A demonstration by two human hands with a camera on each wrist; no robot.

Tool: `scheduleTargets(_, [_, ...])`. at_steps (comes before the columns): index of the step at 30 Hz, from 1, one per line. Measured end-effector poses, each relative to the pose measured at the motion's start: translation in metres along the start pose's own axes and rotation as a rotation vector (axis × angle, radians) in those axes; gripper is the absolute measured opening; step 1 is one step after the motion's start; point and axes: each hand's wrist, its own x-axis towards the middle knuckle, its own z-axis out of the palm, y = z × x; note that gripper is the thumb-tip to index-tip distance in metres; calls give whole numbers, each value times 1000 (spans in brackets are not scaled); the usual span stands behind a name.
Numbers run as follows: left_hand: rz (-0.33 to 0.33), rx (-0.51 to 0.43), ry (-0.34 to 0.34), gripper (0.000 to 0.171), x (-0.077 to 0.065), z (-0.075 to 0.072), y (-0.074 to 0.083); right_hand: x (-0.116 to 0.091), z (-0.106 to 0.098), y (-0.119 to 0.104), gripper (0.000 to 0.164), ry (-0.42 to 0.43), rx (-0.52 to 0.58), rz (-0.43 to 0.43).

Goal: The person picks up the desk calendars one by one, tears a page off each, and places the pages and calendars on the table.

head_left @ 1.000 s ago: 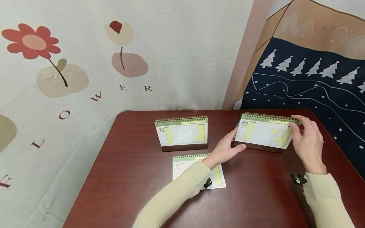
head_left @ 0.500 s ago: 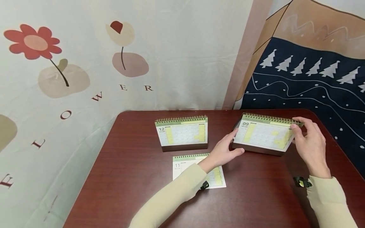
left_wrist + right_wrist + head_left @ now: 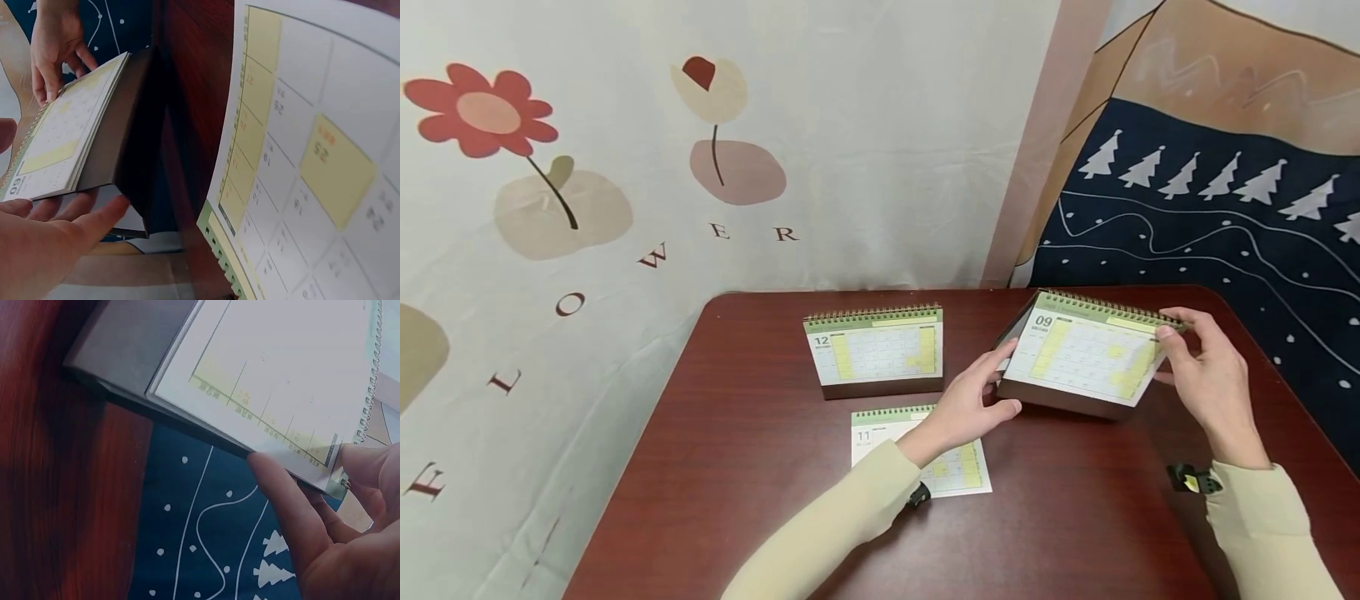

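Observation:
A spiral-bound desk calendar (image 3: 1086,354) showing 09 stands at an angle on the right of the table, its dark base turned towards the left front. My right hand (image 3: 1210,379) pinches its upper right corner, thumb in front and fingers behind the page. At the other end, my left hand (image 3: 962,408) lays its extended fingers against the side, with the thumb held away from the base. The left wrist view shows these fingers (image 3: 78,209) by the hollow end of the stand. In the right wrist view the right thumb (image 3: 281,500) lies along the calendar's edge.
A second desk calendar (image 3: 880,350) showing 12 stands upright to the left. In front of it a calendar sheet (image 3: 865,454) showing 11 lies flat, partly under the left forearm. Behind the brown table (image 3: 700,500) hang a flower-print cloth (image 3: 880,125) and a dark tree-print cloth (image 3: 1187,225).
The 09 calendar has shifted slightly left and towards me, and turned so more of its left side shows. Both hands moved with it, the left hand moving left.

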Motion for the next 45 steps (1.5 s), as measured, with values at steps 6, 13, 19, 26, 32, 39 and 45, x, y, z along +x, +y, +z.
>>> scheduleTargets(6, [58,-12,47,75,-5,-1,-1,-1,2,-1,46,-20,52,40])
scheduleTargets(13, [85,-65,113,70,-8,1,-4,-1,4,-1,45,-46,80,45])
scheduleTargets(19, [58,-80,167,66,-8,1,-6,1,6,-2,46,-74,105,64])
scheduleTargets(26, [34,-34,180,46,-8,0,-5,2,9,-6,46,-97,105,63])
scheduleTargets(32, [23,-39,154,40,-9,1,-6,3,11,-11,47,-102,91,29])
scheduleTargets(39, [-2,-85,134,50,-10,1,-4,2,14,-20,48,-54,-36,-51])
scheduleTargets(45, [21,-130,172,72,-10,0,-6,-4,24,-26,50,41,-147,-126])
